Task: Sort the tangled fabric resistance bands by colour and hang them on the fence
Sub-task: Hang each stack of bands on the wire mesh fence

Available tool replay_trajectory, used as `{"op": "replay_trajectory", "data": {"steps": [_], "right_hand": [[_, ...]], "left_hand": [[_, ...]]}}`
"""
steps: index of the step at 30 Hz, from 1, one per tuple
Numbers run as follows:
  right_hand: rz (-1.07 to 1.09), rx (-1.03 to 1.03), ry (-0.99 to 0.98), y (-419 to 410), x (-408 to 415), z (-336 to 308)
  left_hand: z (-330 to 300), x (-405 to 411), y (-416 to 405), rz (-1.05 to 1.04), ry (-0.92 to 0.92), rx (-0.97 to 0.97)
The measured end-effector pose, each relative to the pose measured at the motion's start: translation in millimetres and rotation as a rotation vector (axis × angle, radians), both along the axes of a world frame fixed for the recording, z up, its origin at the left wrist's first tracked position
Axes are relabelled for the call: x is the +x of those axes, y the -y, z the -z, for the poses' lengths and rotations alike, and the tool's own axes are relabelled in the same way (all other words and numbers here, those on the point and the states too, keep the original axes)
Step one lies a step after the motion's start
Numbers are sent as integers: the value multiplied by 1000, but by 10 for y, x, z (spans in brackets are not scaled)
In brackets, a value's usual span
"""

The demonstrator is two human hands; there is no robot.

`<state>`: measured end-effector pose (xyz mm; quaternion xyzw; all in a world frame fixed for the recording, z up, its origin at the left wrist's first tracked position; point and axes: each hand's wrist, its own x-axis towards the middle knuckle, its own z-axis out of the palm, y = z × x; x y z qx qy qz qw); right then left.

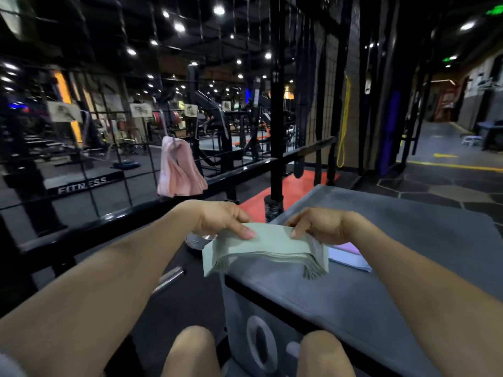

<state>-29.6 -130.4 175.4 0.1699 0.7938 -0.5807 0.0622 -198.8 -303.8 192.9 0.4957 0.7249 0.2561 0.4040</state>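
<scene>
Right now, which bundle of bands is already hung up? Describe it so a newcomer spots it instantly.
Start at the black wire fence left of the grey padded box. A bunch of pink bands hangs from its mesh, above the low rail. It alone is pink and hung; the green bands sit in both hands, the purple ones on the box.

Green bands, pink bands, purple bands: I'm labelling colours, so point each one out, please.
green bands (265, 247): head view, top face of the stack held in both hands.
pink bands (181, 170): head view, middle of the bundle hanging on the fence.
purple bands (349, 254): head view, flat pile on the grey box.
</scene>
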Motion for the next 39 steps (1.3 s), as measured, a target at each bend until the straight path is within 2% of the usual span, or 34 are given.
{"op": "replay_trajectory", "data": {"steps": [6, 11, 17, 22, 26, 29, 33, 39], "right_hand": [[-170, -24, 10, 327, -66, -130], [-237, -41, -89, 510, -141, -221], [-271, -93, -183, 669, -260, -332], [-256, -96, -315, 664, -370, -475], [-219, -144, -498, 556, -428, -626], [-46, -178, -619, 340, -569, -679], [269, 8, -785, 42, -721, -766], [239, 510, -803, -261, -1011, -728]], "left_hand": [[-200, 75, 364, 12, 118, 63], [-378, 83, 550, 25, 197, 113], [-562, 71, 668, -19, 205, 176], [-718, 34, 649, -128, 247, 261], [-824, 26, 474, -329, 281, 341], [-910, 3, 256, -519, 326, 354], [-1004, -132, -80, -697, 298, 399], [-1075, -337, -552, -754, 363, 412]]}}
